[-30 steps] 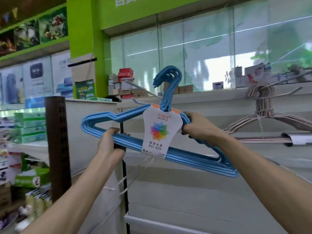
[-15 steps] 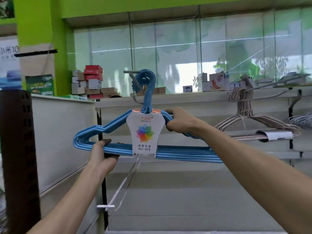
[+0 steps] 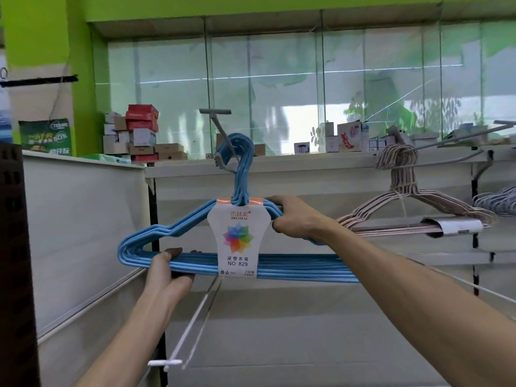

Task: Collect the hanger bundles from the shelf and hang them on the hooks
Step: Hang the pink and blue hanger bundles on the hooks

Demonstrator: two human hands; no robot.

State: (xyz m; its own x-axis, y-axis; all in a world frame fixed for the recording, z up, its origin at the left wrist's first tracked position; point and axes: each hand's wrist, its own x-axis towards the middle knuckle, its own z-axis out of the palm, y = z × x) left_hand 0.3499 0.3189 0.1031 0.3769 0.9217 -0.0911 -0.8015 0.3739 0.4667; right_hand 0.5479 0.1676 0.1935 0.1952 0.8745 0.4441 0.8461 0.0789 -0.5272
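Hangers of smooth blue-coated wire, bound together as one blue hanger bundle [image 3: 279, 265], hang level in front of a pale shelf panel [image 3: 83, 219]. Their curved tops sit looped over a slim grey metal hook [image 3: 223, 135] that slants up from the top of the shelving and ends in a short flat crossbar. A glossy white card label [image 3: 239, 241] wraps the neck of the bundle, capped by an orange band and printed with a many-coloured pinwheel flower and "NO 829".

The person's left hand [image 3: 167, 270] grips the straight bottom bars near the left corner, thumb lying on top and fingers curled underneath. The right hand [image 3: 297, 219] holds the sloping right shoulder just beside the label, fingers wrapped over the wires and thumb tucked below. Both forearms are bare.

To the right, well apart, a pale pink hanger bundle [image 3: 407, 202] of the same thin wire shape hangs from another long grey hook [image 3: 458, 139], with a shiny curved sleeve [image 3: 455, 226] round its bottom bars. At the far right edge, part of a greyish-white hanger bundle [image 3: 499, 201] shows.

Below the blue bundle a thin white wire peg [image 3: 201, 314] juts out toward the camera, tipped with a small flat plastic tab. Along the top ledge stand stacked cardboard cartons [image 3: 139, 132], red and white, in front of tall glass panes [image 3: 265, 90] framed by a bright green wall [image 3: 44, 37].
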